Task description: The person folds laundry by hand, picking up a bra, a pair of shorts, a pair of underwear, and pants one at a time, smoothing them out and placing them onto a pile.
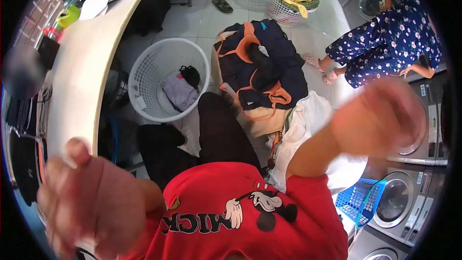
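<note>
Above the laundry pile (262, 67) both my hands, left (91, 207) and right (380, 115), hang blurred; fingers' state I cannot tell; sorting underway, reaching for the basket (144, 67) seems next.

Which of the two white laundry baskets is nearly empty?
The round white basket beside the curved counter: only a few small garments lie at its bottom. The other white basket, farther back, is heaped with yellow and green laundry.

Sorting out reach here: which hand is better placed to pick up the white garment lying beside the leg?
Probably the right hand: it is raised on the same side as the white garment. The left hand is across the body, by the counter.
</note>
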{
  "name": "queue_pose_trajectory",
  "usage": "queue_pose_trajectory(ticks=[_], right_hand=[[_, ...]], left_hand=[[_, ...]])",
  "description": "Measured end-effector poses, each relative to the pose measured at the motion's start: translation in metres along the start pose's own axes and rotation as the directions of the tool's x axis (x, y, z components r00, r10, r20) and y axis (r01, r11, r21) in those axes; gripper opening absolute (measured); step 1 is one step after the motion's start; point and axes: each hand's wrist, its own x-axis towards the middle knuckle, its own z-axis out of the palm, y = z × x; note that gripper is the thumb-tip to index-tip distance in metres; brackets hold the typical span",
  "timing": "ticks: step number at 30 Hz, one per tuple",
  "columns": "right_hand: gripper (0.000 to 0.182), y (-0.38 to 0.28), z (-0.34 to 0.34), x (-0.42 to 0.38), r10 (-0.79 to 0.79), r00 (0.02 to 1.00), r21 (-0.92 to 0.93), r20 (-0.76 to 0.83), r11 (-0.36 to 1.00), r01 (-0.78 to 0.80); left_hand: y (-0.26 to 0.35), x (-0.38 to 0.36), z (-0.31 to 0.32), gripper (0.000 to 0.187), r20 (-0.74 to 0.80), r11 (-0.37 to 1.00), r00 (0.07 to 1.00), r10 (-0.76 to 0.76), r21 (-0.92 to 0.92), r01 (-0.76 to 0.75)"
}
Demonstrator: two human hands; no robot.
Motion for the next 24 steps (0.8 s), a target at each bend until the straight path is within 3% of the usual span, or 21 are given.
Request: queue_pose_trajectory(ticks=[1, 2, 4, 5, 7, 9, 10, 11, 13, 14, 15, 17, 18, 19, 22, 23, 24], right_hand=[[0.027, 0.031, -0.020, 0.007, -0.032, 0.997, -0.674, 0.077, 0.734, 0.076], [0.022, 0.062, -0.048, -0.005, 0.062, 0.991, -0.818, -0.117, 0.561, -0.131], [0.017, 0.111, -0.130, -0.040, 0.370, 0.827, -0.722, -0.422, 0.414, -0.554], [0.022, 0.130, -0.176, -0.067, 0.395, 0.807, -0.818, -0.438, 0.198, -0.540], [0.031, 0.153, -0.237, -0.109, 0.526, 0.793, -0.947, -0.306, -0.083, -0.310], [0.042, 0.174, -0.264, -0.140, 0.571, 0.786, -0.966, -0.237, -0.221, -0.130], [0.049, 0.182, -0.264, -0.145, 0.631, 0.698, -0.936, -0.337, -0.306, -0.175], [0.049, 0.189, -0.266, -0.150, 0.635, 0.695, -0.936, -0.338, -0.304, -0.177], [0.054, 0.202, -0.271, -0.161, 0.670, 0.645, -0.860, -0.367, -0.509, 0.040], [0.051, 0.203, -0.277, -0.162, 0.728, 0.544, -0.827, -0.417, -0.552, 0.106], [0.040, 0.204, -0.283, -0.162, 0.745, 0.515, -0.828, -0.423, -0.549, 0.115], [0.029, 0.210, -0.279, -0.144, 0.707, 0.550, -0.829, -0.445, -0.557, 0.045], [0.023, 0.210, -0.274, -0.134, 0.684, 0.637, -0.868, -0.355, -0.495, 0.048], [0.027, 0.206, -0.262, -0.117, 0.686, 0.654, -0.906, -0.318, -0.422, 0.002], [0.036, 0.187, -0.214, -0.086, 0.660, 0.685, -0.943, -0.308, -0.118, -0.311], [0.037, 0.180, -0.196, -0.078, 0.650, 0.692, -0.925, -0.314, -0.044, -0.379], [0.035, 0.171, -0.177, -0.071, 0.646, 0.692, -0.916, -0.321, -0.025, -0.401]], left_hand=[[-0.011, -0.009, -0.016, 0.026, 0.161, 0.961, 0.983, -0.085, 0.276, 0.038], [-0.025, -0.021, -0.024, 0.023, 0.226, 0.951, 0.954, -0.196, 0.282, 0.129], [-0.046, -0.042, -0.032, 0.019, 0.258, 0.868, 0.842, -0.474, 0.301, 0.396], [-0.055, -0.054, -0.043, 0.020, 0.269, 0.775, 0.730, -0.628, 0.304, 0.554], [-0.068, -0.080, -0.060, 0.021, 0.249, 0.571, 0.514, -0.821, 0.331, 0.751], [-0.076, -0.106, -0.067, 0.020, 0.164, 0.364, 0.326, -0.931, 0.338, 0.868], [-0.079, -0.118, -0.068, 0.019, 0.141, 0.299, 0.267, -0.953, 0.331, 0.895], [-0.082, -0.129, -0.067, 0.018, 0.115, 0.234, 0.207, -0.971, 0.323, 0.917], [-0.085, -0.149, -0.060, 0.015, 0.089, 0.131, 0.109, -0.990, 0.307, 0.943], [-0.087, -0.159, -0.058, 0.015, 0.118, 0.107, 0.075, -0.990, 0.297, 0.949], [-0.088, -0.169, -0.055, 0.015, 0.147, 0.082, 0.041, -0.988, 0.286, 0.955], [-0.090, -0.185, -0.049, 0.016, 0.227, 0.052, -0.010, -0.974, 0.265, 0.963], [-0.091, -0.193, -0.048, 0.016, 0.247, 0.030, -0.040, -0.968, 0.273, 0.962], [-0.093, -0.197, -0.045, 0.016, 0.246, 0.027, -0.041, -0.968, 0.269, 0.963], [-0.102, -0.207, -0.047, 0.021, 0.341, 0.073, -0.069, -0.937, 0.387, 0.919], [-0.105, -0.204, -0.044, 0.021, 0.335, 0.072, -0.067, -0.940, 0.386, 0.920], [-0.107, -0.200, -0.036, 0.026, 0.340, 0.186, 0.042, -0.940, 0.403, 0.896]])
